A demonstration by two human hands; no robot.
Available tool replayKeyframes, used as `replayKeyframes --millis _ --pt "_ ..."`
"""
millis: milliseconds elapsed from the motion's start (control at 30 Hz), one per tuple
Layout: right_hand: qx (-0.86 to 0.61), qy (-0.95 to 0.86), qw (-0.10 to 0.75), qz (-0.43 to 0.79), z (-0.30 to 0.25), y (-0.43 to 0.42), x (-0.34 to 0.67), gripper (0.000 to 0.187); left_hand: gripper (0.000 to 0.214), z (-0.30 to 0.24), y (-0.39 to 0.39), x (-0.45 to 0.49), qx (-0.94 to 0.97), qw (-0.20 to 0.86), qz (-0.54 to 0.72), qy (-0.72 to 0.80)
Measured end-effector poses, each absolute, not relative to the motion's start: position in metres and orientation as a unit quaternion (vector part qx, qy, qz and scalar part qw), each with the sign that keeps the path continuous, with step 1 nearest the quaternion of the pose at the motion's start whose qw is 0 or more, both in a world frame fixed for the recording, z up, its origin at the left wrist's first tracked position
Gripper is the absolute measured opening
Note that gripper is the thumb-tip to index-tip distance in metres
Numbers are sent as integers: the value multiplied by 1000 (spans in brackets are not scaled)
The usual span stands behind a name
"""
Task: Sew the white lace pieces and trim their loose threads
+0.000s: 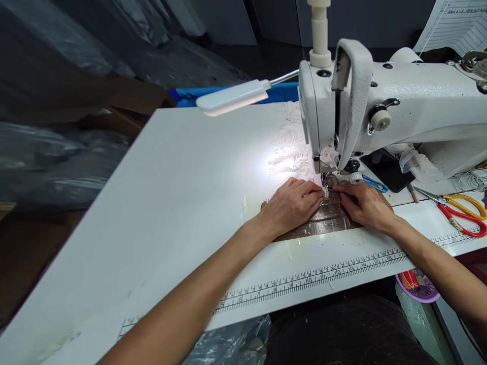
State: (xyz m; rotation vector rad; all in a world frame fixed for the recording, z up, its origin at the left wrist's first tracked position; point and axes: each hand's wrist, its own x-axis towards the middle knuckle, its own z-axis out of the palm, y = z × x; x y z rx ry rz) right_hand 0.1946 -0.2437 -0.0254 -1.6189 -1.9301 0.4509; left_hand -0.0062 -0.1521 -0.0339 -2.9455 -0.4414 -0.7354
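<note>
White lace fabric [291, 152] lies under the needle end of a white sewing machine [422, 96], running back along the machine's left side. My left hand [291, 207] is closed on the near end of the lace, fingertips just left of the presser foot [324, 178]. To the right of the foot, my right hand [364, 204] has its fingers curled together, tips close to the needle area. Whatever those fingers hold is too small to make out. Both hands rest over a brown taped patch [335, 218] on the table.
A lit lamp [234, 96] hangs over the white table [182, 203]. On the right lie blue thread snips [376, 183], a black phone [388, 170] and red-and-yellow scissors [462, 210]. A purple basket [428, 294] sits below the table's front edge, which carries a printed ruler [304, 281].
</note>
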Motion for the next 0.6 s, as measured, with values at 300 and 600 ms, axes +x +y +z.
replayKeyframes --millis 300,600 --pt "-596 -742 266 157 -25 -244 196 38 34 -31 -153 -10 -961 33 -250 -114" --pt "-590 -777 186 118 -29 -246 194 39 37 -31 -154 -10 -964 38 -233 -125"
